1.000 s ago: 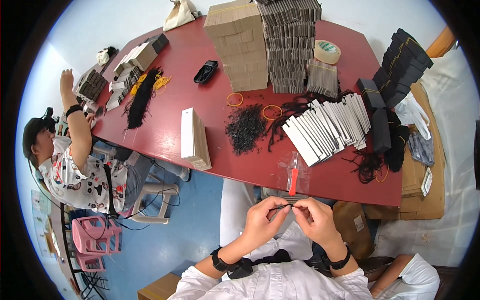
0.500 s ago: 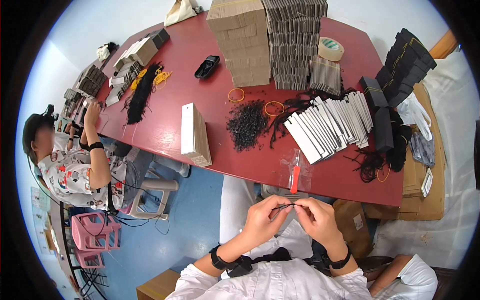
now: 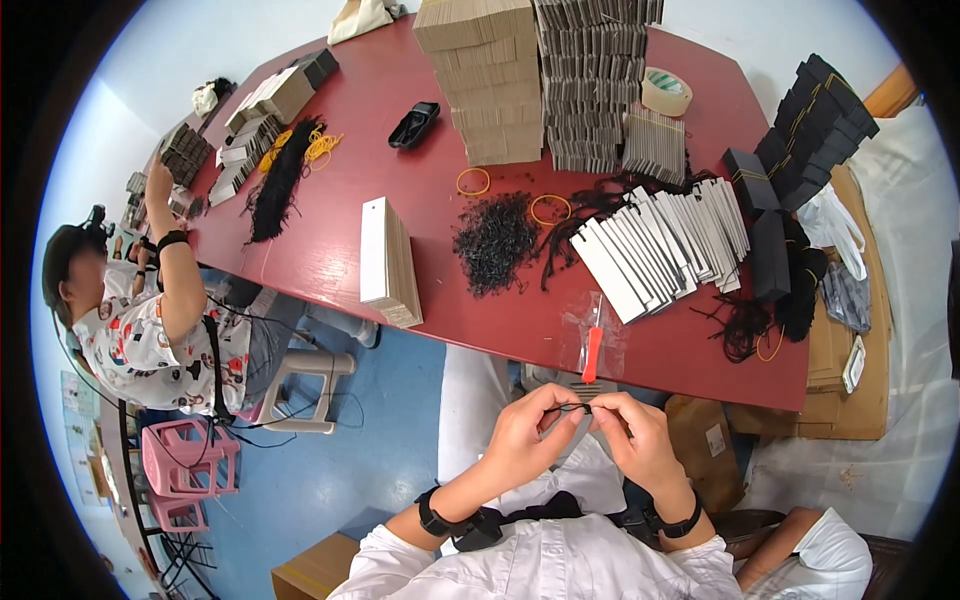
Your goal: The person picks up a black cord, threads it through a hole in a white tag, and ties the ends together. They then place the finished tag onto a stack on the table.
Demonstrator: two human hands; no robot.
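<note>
My left hand (image 3: 524, 436) and my right hand (image 3: 638, 438) meet just below the table's front edge, fingertips almost touching. Between them a thin black cord (image 3: 570, 406) is pinched, a small loop of it showing by the left fingers. What the right fingertips grip at the far end is partly covered. Just beyond, an orange-handled tool (image 3: 592, 352) lies on a clear plastic bag at the table's edge. Fanned out to the right are white tags (image 3: 665, 250) with black cords, and ahead of my hands is a heap of small black plastic pieces (image 3: 494, 245).
A stack of white-faced cards (image 3: 388, 265) stands left of the heap on the red table (image 3: 300, 220). Tall card stacks (image 3: 490, 90), a tape roll (image 3: 665, 92) and black boxes (image 3: 768, 255) stand farther off. A co-worker (image 3: 165, 330) sits at the left, near pink stools (image 3: 190, 460).
My hands stay together with the cord, hardly shifted. The co-worker's raised arm has moved to the left. The view has tilted slightly.
</note>
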